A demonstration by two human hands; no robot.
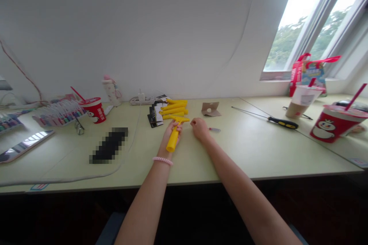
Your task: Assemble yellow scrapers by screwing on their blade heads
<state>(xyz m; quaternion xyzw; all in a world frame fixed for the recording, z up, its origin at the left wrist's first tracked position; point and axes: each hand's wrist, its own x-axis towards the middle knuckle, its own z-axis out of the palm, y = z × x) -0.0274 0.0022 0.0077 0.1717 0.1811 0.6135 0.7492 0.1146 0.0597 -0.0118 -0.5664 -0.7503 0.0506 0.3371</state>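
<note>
A yellow T-shaped tool (171, 141) with a thick round handle rests in my left hand (178, 132), whose fingers are wrapped round it near the crosspiece. The handle's end points toward me. My right hand (199, 128) is closed, its fingertips pinched just right of the tool's crosspiece; anything between them is too small to make out. Beside that hand lies a small clear item with a red end (214, 129). Behind my left hand is a pile of similar yellow tools (174, 109) with black-and-white cards (155, 115). A folded brown cardboard piece (211, 109) stands behind my right hand.
A long screwdriver (283, 123) lies to the right, near red cups (327, 124) and a paper bag (310, 74). Leftward are a blurred-out dark object (109, 146), a red cup (96, 111), a bottle (110, 91) and a phone (25, 145). A cable (86, 178) crosses the table.
</note>
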